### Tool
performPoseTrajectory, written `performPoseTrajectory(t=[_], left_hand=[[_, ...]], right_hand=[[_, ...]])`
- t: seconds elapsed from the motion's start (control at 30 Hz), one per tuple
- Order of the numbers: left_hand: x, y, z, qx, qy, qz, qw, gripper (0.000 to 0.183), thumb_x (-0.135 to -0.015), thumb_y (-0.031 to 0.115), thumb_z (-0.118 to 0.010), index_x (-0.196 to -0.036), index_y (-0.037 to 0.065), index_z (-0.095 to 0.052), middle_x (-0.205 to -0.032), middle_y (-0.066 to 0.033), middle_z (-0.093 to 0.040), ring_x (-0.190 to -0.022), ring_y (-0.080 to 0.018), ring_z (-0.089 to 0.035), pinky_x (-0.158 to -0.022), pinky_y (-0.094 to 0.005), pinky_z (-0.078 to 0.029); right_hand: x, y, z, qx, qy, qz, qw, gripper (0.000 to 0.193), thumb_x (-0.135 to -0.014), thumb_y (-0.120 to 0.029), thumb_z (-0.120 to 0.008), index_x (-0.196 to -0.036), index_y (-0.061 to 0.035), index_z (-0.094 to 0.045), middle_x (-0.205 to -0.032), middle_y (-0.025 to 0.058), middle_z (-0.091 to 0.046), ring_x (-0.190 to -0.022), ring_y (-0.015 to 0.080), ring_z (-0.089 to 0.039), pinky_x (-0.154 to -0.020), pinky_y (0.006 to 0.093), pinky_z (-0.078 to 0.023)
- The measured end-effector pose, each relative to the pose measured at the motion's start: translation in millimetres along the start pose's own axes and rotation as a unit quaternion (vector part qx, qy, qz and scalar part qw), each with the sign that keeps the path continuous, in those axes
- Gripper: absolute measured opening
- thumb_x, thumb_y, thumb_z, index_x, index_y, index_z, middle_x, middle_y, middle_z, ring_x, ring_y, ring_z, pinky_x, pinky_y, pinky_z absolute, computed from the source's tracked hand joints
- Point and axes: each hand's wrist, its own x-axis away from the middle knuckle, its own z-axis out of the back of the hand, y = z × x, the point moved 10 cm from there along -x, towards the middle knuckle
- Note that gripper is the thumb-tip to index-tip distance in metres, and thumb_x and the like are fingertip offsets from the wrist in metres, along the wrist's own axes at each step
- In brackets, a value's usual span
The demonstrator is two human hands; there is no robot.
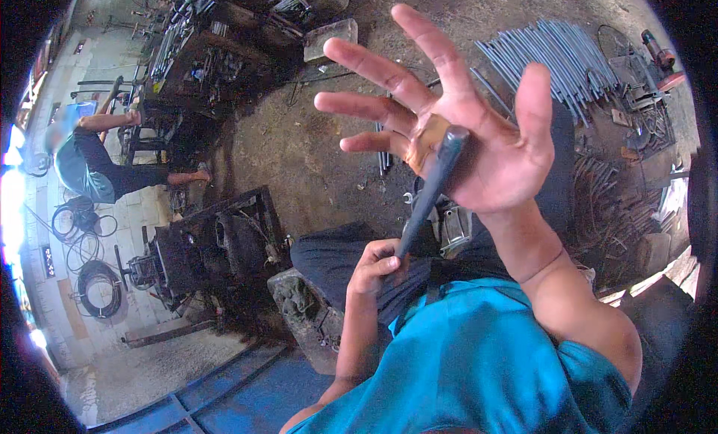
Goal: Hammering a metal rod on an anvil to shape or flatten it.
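Note:
My left hand (376,266), low in the middle, is closed around the lower end of a dark cylindrical rod (432,189). The rod slants up and to the right, and its rounded far end lies in front of my right palm; whether it touches the palm I cannot tell. Raised with the palm facing up toward me, my right hand (479,139) is open, its fingers spread and thumb out. A tan patch, like tape or a bandage (428,139), covers the palm below the fingers. Under the rod, partly hidden, a metal wrench (408,198) shows near my legs.
Many grey metal rods (550,64) lie on the floor at the upper right, near an angle grinder (658,51). Curved metal bars (598,176) are piled at right. Another person (90,165) sits at far left by a cluttered workbench (202,68). A dark machine (217,247) stands left.

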Motion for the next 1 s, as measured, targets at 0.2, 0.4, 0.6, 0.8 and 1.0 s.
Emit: performPoseTrajectory(t=[0.2, 0.4, 0.6, 0.8, 1.0], left_hand=[[-2, 10, 5, -0.015, 0.028, -0.046, 0.998, 0.037, -0.074, 0.035, -0.078, -0.078, 0.002, -0.061, -0.068, -0.0049, -0.06, -0.058, -0.0121, -0.054, -0.052, -0.0272, -0.041], [0, 17, 10, -0.043, 0.067, -0.086, 0.993, 0.033, -0.072, 0.028, -0.082, -0.076, 0.002, -0.061, -0.071, -0.0051, -0.062, -0.062, -0.0121, -0.056, -0.056, -0.0272, -0.043], [3, 31, 20, -0.106, 0.145, -0.169, 0.969, 0.027, -0.068, 0.01, -0.086, -0.076, 0.002, -0.062, -0.075, -0.004, -0.063, -0.066, -0.0111, -0.057, -0.06, -0.0253, -0.042], [10, 51, 21, -0.219, 0.23, -0.214, 0.924, 0.027, -0.065, 0.006, -0.086, -0.074, 0.002, -0.061, -0.074, -0.0047, -0.064, -0.068, -0.0124, -0.058, -0.064, -0.0267, -0.045], [17, 69, 21, -0.331, 0.297, -0.278, 0.851, 0.03, -0.065, 0.008, -0.087, -0.074, 0.001, -0.059, -0.074, -0.0041, -0.064, -0.07, -0.0125, -0.058, -0.066, -0.0272, -0.047]], right_hand=[[10, -5, -4, -0.007, 0.017, 0.013, 1.0, 0.082, -0.094, -0.071, -0.024, -0.154, -0.0152, -0.025, -0.155, 0.0246, -0.029, -0.137, 0.042, -0.037, -0.108, 0.0522, -0.035], [17, -17, 1, -0.015, 0.038, 0.029, 0.999, 0.081, -0.094, -0.07, -0.027, -0.154, -0.0152, -0.025, -0.154, 0.0246, -0.029, -0.137, 0.0418, -0.038, -0.107, 0.053, -0.035], [7, -3, -3, -0.029, 0.057, 0.041, 0.997, 0.08, -0.094, -0.069, -0.029, -0.154, -0.0153, -0.026, -0.154, 0.0247, -0.03, -0.136, 0.0416, -0.039, -0.107, 0.0538, -0.036], [5, -6, -3, -0.038, 0.076, 0.059, 0.995, 0.079, -0.095, -0.068, -0.031, -0.154, -0.0154, -0.026, -0.153, 0.0247, -0.031, -0.136, 0.0414, -0.04, -0.106, 0.0547, -0.037], [3, -13, 2, -0.045, 0.097, 0.078, 0.991, 0.078, -0.095, -0.067, -0.033, -0.154, -0.0155, -0.026, -0.153, 0.0247, -0.032, -0.135, 0.0412, -0.04, -0.106, 0.0555, -0.037]])
